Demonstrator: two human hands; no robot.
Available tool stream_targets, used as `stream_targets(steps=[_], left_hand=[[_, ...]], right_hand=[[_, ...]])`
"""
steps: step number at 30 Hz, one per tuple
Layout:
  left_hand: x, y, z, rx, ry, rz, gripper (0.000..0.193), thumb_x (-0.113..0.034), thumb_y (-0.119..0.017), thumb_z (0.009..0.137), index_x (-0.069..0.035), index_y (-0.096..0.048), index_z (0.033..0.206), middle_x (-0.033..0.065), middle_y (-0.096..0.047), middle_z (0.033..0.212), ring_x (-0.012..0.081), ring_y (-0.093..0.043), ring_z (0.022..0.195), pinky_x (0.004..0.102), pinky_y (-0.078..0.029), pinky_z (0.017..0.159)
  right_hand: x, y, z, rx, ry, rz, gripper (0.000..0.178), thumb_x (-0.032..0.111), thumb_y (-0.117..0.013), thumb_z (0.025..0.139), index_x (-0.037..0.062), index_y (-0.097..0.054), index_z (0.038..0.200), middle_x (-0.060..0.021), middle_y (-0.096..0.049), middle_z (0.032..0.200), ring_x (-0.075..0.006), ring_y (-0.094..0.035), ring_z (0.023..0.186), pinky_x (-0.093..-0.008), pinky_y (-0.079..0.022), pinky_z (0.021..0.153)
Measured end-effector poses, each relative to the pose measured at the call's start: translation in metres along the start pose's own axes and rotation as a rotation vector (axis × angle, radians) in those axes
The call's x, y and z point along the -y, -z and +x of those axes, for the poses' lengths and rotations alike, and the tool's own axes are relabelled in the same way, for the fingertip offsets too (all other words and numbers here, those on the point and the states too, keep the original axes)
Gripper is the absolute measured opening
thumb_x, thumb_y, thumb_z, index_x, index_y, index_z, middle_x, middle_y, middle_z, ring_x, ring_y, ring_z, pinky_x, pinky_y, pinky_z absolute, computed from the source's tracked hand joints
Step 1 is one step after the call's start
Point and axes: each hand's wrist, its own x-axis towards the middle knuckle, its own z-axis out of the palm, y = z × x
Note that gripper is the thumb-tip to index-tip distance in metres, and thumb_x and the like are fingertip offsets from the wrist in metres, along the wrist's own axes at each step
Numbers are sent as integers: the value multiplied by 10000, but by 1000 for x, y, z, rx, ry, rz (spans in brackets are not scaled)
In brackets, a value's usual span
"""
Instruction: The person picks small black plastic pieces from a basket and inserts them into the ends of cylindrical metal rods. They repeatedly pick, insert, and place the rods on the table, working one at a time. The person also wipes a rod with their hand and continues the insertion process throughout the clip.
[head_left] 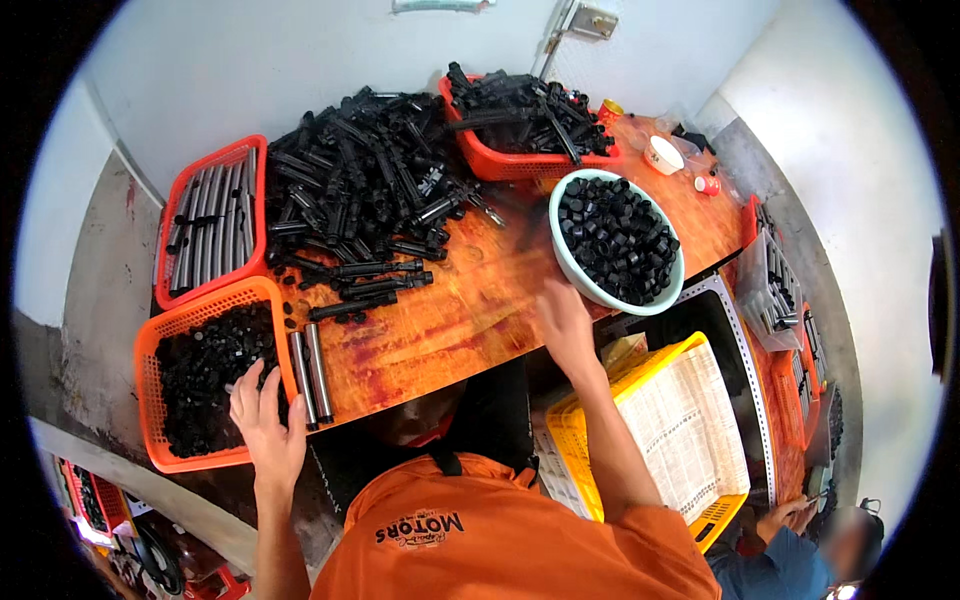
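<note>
My left hand (268,418) reaches over the near right corner of an orange plastic basket (147,400). Its fingers are apart, with the tips at a heap of small black plastic parts (205,370) inside. Smeared by motion, my right hand (565,322) is over the table's front edge, by the left side of a pale green bowl (668,297). Black caps (617,240) fill that bowl. Whether the right fingers hold anything is not visible. Two silver tubes with black ends (309,375) lie side by side just right of the orange basket.
Black tubular assemblies (350,175) form a large pile at the back of the wooden table (480,290). A red basket (262,215) of silver tubes stands left; another red basket (500,165) stands behind. Below right is a paper-lined yellow crate (715,520). Another person (780,570) sits lower right.
</note>
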Motion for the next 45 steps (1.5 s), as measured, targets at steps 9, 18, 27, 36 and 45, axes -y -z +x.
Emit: stream_targets(steps=[9, 18, 27, 36, 45], left_hand=[[1, -3, -5, -122, -42, -1, 298, -138, -644, 826, 10, -613, 1083, 147, -561, 1177, 367, -479, 1126, 479, -348, 966], [-5, -2, 0, -42, 29, 35, 233, -122, -608, 866, 13, -616, 1056, 131, -576, 1152, 335, -500, 1103, 462, -341, 969], [-5, -9, 9, 10, -17, 78, 310, -111, -627, 819, -1, -589, 1106, 118, -577, 1159, 343, -502, 1076, 449, -347, 949], [1, -10, 10, -70, -96, -15, 273, -78, -626, 817, 4, -620, 1077, 122, -608, 1137, 336, -538, 1034, 431, -377, 922], [2, -16, 5, -103, -45, 48, 230, -58, -644, 812, -7, -647, 1036, 105, -627, 1098, 292, -556, 1009, 394, -395, 910]], right_hand=[[-65, -98, 135, 43, -285, -307, 729, 547, -379, 949, 48, -285, 1473, -323, -163, 1512, -470, -147, 1410, -483, -178, 1156], [-61, -137, 126, 91, -237, -127, 664, 576, -310, 957, 97, -418, 1404, -215, -306, 1485, -509, -294, 1303, -613, -238, 1059], [-40, -138, 100, 135, -121, 2, 703, 544, -326, 970, -2, -373, 1412, -263, -339, 1446, -500, -292, 1308, -546, -223, 1102], [-32, -114, 73, 120, 32, 55, 657, 416, -475, 965, -32, -342, 1427, -302, -146, 1523, -425, -234, 1399, -447, -247, 1139], [-18, -64, -8, 74, -156, 101, 518, 292, -546, 959, -22, -436, 1357, -203, -390, 1408, -307, -389, 1318, -376, -314, 1087]])
